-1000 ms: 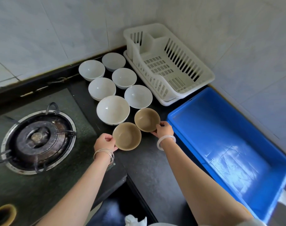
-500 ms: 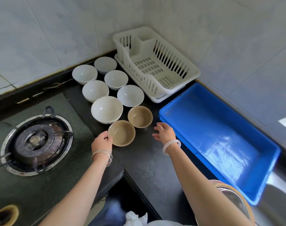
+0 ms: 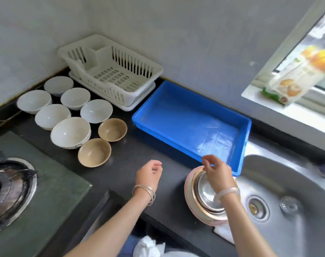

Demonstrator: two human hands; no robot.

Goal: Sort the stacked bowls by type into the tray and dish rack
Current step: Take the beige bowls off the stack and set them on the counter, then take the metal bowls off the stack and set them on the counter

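A stack of bowls stands at the counter's front edge beside the sink: a shiny metal bowl [image 3: 206, 196] nested in a wider pinkish bowl [image 3: 190, 199]. My right hand [image 3: 216, 174] is over the stack's far rim, fingers apart, fingertips at the metal bowl's edge. My left hand [image 3: 149, 173] hovers loosely curled over the bare counter, holding nothing. Two tan bowls [image 3: 112, 129] [image 3: 94, 152] and several white bowls [image 3: 70, 132] sit spread out at the left. The white dish rack [image 3: 109, 89] and the blue tray [image 3: 185, 115] hold nothing.
A steel sink [image 3: 291, 182] with its drain lies at the right, touching the tray's corner. A gas burner [image 3: 8, 184] sits at the far left. A food package [image 3: 295, 78] leans on the window sill. Tiled walls close the back.
Both hands let go of the tan bowls and drew back to the right. The view swung right, and my right hand reached onto the stacked bowls by the sink.
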